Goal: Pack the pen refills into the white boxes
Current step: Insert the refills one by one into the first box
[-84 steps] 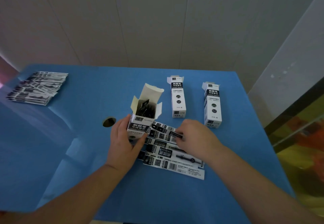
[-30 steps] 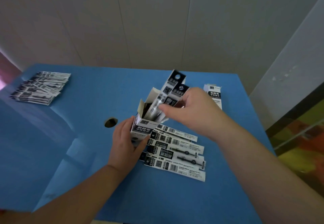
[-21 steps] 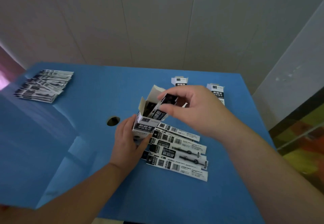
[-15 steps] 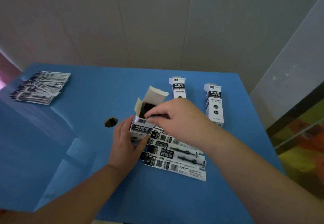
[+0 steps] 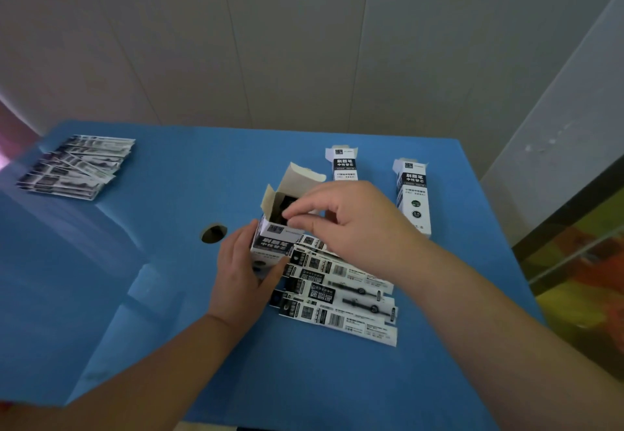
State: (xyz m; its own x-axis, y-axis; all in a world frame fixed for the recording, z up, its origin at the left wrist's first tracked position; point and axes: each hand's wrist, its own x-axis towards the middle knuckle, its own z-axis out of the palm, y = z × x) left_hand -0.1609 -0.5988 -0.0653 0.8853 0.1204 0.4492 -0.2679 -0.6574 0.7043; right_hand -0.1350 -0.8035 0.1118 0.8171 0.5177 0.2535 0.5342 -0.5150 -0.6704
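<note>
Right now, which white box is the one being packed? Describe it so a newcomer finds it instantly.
On the blue table, look just right of the round hole. The open box stands there, gripped by the left hand, with the right hand over its mouth. Unlike the two upright boxes behind it, its top flaps are open.

My open white box [image 5: 275,243] stands mid-table, flaps up, dark refills inside. Packaged pen refills [image 5: 337,290] fan beside it; another stack [image 5: 76,167] lies near the far-left corner. Two closed boxes [image 5: 345,164] stand behind.
</note>
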